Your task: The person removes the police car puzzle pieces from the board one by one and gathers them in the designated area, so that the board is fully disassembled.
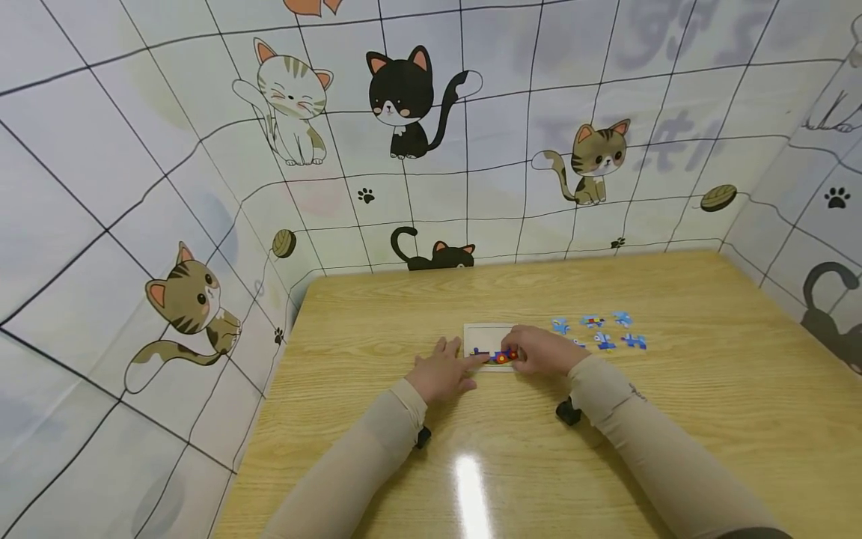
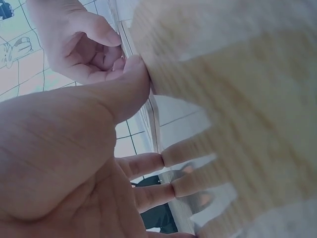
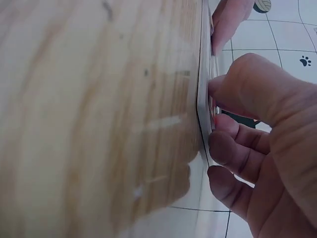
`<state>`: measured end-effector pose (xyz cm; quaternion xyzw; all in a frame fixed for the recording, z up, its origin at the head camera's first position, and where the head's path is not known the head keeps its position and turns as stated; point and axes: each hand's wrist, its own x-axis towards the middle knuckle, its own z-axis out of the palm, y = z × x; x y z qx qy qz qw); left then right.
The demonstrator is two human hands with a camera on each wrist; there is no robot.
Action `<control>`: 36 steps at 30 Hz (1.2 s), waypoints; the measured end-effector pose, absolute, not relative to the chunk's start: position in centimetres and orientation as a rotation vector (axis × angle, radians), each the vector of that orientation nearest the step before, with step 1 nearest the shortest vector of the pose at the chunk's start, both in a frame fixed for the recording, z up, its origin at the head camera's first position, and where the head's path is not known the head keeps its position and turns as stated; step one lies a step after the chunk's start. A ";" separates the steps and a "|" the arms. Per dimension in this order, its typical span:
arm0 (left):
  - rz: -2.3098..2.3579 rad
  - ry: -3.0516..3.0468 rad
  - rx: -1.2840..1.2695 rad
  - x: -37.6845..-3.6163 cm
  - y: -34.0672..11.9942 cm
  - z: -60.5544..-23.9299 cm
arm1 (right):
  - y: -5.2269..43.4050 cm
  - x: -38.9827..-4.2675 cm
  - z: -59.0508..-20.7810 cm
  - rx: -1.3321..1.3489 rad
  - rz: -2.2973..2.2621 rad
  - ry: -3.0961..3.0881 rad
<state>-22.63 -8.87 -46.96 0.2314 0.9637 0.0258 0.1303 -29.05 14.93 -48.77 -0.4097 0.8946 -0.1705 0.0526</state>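
Right now both hands work at a small white puzzle tray (image 1: 486,333) near the middle of the wooden worktop (image 1: 707,419). The left hand (image 1: 441,374) lies flat with its fingers stretched out, one fingertip reaching onto the tray's lower edge beside the coloured pieces (image 1: 497,356) already seated there. The right hand (image 1: 542,350) has its fingers curled down over a piece at that same edge; the right wrist view shows the thumb (image 3: 242,87) and fingertips (image 3: 225,148) pinching at the tray's rim, though the piece itself is mostly hidden. Loose blue pieces (image 1: 599,331) lie scattered just to the right of the tray, well within reach. To seat the piece well, I judge the left hand should keep the tray from sliding while the right turns the piece until its tabs line up, then presses it straight down rather than forcing it at a tilt.
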 end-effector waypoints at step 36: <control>0.126 2.807 0.653 -22.3 -8.9 -47.1 | 15.7 -28.1 -49.3 -1.053 -0.719 2.644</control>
